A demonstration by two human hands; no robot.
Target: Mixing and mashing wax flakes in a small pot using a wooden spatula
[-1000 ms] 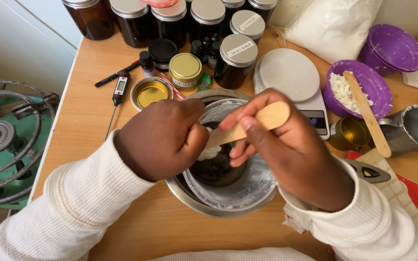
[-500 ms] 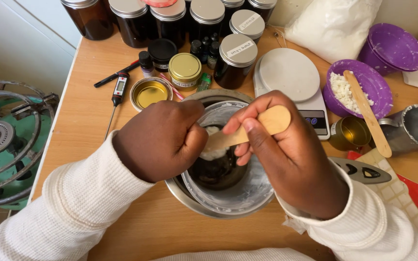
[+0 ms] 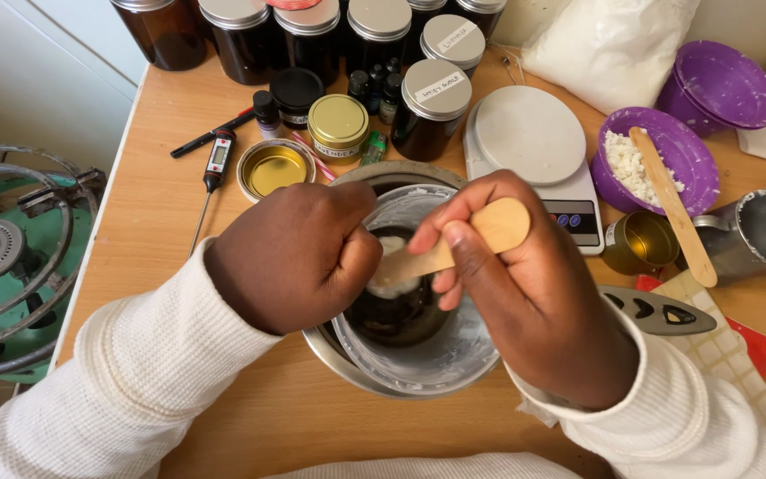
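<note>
Near the surface's front edge, the left hand is clenched around a dark jar over the steel bowl. The right hand pinches a wooden spatula loaded with white paste; a tilt could smear paste down the jar's outside.

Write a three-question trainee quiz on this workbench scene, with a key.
1. True or false: the right hand holds a wooden spatula.
2. Which thing lies in the purple bowl with white flakes? A) thermometer B) wooden stick C) marker
3. Fill in: the left hand is closed over the rim of the ____ bowl.

Key: 1 true; 2 B, the wooden stick; 3 metal.
</note>
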